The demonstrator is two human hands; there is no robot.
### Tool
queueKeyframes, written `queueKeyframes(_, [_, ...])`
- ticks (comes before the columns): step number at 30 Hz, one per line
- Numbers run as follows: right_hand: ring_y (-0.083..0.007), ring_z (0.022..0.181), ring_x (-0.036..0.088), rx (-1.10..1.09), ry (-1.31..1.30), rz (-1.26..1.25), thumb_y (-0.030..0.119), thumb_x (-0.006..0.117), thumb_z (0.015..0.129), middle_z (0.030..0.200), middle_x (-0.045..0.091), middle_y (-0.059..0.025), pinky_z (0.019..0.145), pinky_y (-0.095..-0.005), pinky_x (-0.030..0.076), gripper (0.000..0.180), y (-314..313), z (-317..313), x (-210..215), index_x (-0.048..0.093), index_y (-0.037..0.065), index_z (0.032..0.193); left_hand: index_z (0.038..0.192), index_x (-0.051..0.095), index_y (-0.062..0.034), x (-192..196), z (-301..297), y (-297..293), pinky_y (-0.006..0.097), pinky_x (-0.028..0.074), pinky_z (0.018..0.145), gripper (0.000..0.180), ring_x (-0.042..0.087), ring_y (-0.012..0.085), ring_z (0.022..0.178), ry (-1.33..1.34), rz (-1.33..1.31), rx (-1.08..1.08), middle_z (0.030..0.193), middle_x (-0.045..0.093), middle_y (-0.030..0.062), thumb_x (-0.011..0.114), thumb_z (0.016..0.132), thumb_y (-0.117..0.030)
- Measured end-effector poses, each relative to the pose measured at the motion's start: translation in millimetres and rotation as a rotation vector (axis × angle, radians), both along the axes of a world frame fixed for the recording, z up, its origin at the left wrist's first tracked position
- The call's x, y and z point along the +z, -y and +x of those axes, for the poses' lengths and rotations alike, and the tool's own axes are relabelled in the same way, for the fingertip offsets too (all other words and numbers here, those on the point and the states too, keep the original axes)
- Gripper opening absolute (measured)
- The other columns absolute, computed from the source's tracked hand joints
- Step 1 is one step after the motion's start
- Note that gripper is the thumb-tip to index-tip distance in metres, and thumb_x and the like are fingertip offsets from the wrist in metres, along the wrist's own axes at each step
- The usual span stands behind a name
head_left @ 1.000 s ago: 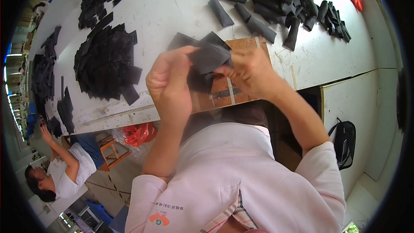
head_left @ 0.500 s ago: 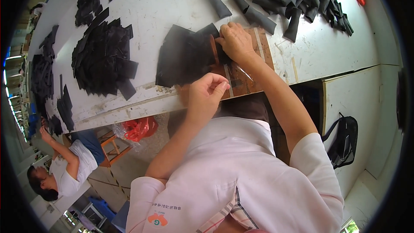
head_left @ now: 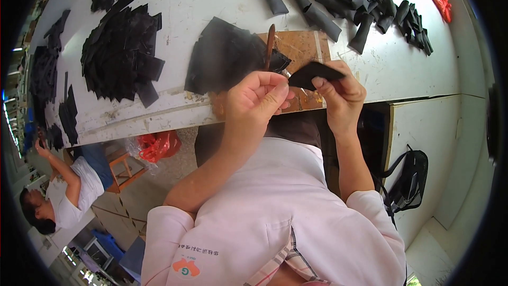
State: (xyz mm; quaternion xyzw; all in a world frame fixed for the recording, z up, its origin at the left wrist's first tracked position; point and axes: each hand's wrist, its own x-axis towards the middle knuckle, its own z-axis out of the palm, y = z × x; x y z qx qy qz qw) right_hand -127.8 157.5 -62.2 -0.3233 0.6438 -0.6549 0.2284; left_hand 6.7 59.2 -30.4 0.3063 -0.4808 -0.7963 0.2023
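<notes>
Cloth [head_left: 312, 76] between both hands [head_left: 253, 99] [head_left: 345, 92]

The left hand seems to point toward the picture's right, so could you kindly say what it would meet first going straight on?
The left hand would probably first meet the black piece held by the right hand; whether the left hand and the piece touch is unclear.

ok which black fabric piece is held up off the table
The black fabric piece gripped by the right hand, its left corner close to the left hand; the flat stacks and rolled pieces lie on the white table.
</notes>
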Motion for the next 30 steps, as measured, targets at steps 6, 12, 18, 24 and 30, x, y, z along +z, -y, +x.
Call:
queueKeyframes(6, [-0.0112,0.067,0.052,-0.105,-0.354,-0.047,-0.008,0.063,0.066,0.077,0.054,-0.0048,0.058,-0.0192,0.040,0.017,-1.4,11.7,3.0,0.063,0.001,0.080,0.093,0.056,-0.0014,11.8,7.5,3.4,0.020,0.043,0.060,0.018,0.056,0.0096,0.067,-0.011,0.131,-0.016,0.081,0.061,0.0075,0.056,0.082,-0.016])
queueKeyframes(12, [-0.0146,0.070,0.051,-0.119,-0.585,-0.029,-0.010,0.062,0.058,0.075,0.054,-0.0062,0.058,-0.0225,0.041,0.024,-2.1,15.7,-0.2,0.063,0.001,0.079,0.090,0.057,-0.0004,15.2,4.6,-0.8,0.020,0.042,0.059,0.018,0.056,0.0090,0.067,0.026,0.100,-0.037,0.079,0.062,0.0072,0.058,0.080,-0.015])
queueKeyframes(18, [-0.0175,0.069,0.053,-0.120,-0.662,-0.070,-0.019,0.046,0.050,0.077,0.054,-0.0072,0.058,-0.0232,0.043,0.042,-1.0,16.7,-4.1,0.063,0.003,0.082,0.088,0.057,-0.0001,12.3,4.1,-1.9,0.020,0.042,0.058,0.015,0.055,0.0086,0.065,-0.007,0.144,-0.010,0.077,0.062,0.0064,0.057,0.079,-0.012])
queueKeyframes(24, [-0.0175,0.068,0.053,-0.132,-0.700,-0.063,-0.018,0.048,0.049,0.077,0.053,-0.0071,0.057,-0.0243,0.043,0.042,-2.0,18.0,-6.5,0.064,0.003,0.083,0.088,0.057,0.0003,7.2,3.7,-6.0,0.020,0.043,0.058,0.013,0.055,0.0083,0.064,-0.029,0.138,0.024,0.076,0.062,0.0062,0.057,0.082,-0.011])
queueKeyframes(30, [-0.0180,0.070,0.053,0.061,-0.620,0.038,-0.007,0.060,0.059,0.079,0.053,-0.0073,0.057,-0.0240,0.042,0.034,-5.9,17.6,-6.2,0.061,0.003,0.092,0.086,0.057,0.0032,0.8,1.8,-8.1,0.018,0.045,0.058,0.012,0.056,0.0063,0.065,-0.151,0.106,0.122,0.074,0.061,0.0060,0.059,0.082,-0.008])
